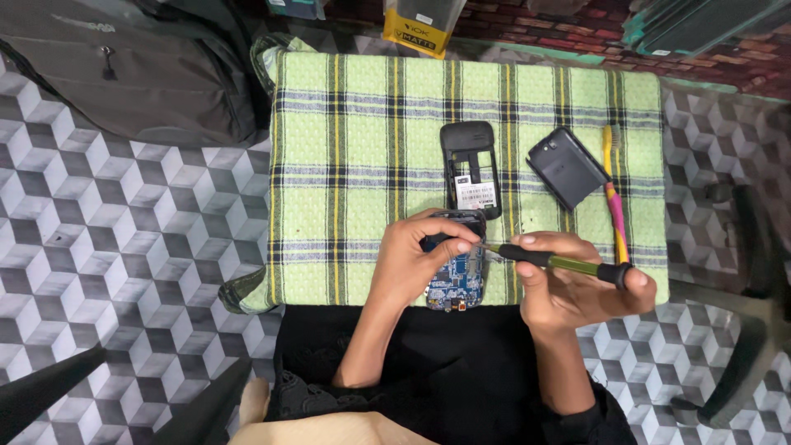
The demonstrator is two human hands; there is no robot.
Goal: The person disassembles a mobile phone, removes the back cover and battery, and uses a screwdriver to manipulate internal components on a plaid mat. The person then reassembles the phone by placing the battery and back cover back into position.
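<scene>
My left hand (416,264) grips an opened mobile phone (457,276) whose blue circuit board faces up, at the near edge of a green plaid cloth (346,148). In my right hand (568,292) is a screwdriver (560,264) with a green and black handle, its tip touching the phone's right side by my left fingertips. A black phone frame (470,165) with a white label lies just beyond the phone.
A black back cover (566,166) lies to the right on the cloth, beside a yellow and pink toothbrush (614,198). A grey bag (124,66) sits at the far left on the cube-patterned floor (124,239). Yellow packets (420,25) stand behind the cloth.
</scene>
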